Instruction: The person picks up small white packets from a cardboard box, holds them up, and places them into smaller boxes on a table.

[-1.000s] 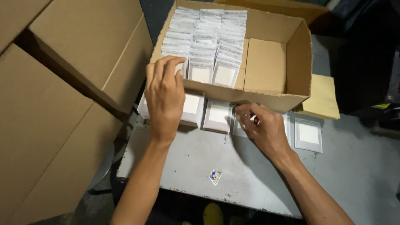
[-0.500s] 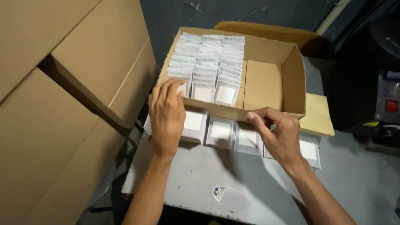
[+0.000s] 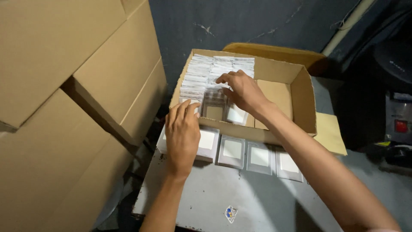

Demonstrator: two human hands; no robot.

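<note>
Over a scuffed grey table (image 3: pixel 240 197) we work with both bare hands among small clear packets, each with a white square showing through it. Our left hand (image 3: pixel 183 136) lies palm down at about 9 o'clock of the scene's centre, fingers straight and close together, flat on the leftmost stack of packets (image 3: pixel 207 141) on the table, its fingertips just touching the near wall of the open cardboard box (image 3: pixel 300 86). Our right hand (image 3: pixel 243 91) reaches into that box at roughly 12 o'clock, fingers curled and slightly apart over the packed rows of packets (image 3: pixel 201 77); we cannot tell whether they pinch one or merely rest on the tops. The rows fill the box's left part, standing on edge, while its right part at 1 o'clock shows bare cardboard floor. Along the box's near wall, from 6 to 4 o'clock, three more loose packets (image 3: pixel 260 157) lie flat in a line just beside one another. Large stacked cartons (image 3: pixel 73 94) fill the 9 to 11 o'clock side. A small coloured sticker (image 3: pixel 231 213) sits on the table at 6 o'clock.
</note>
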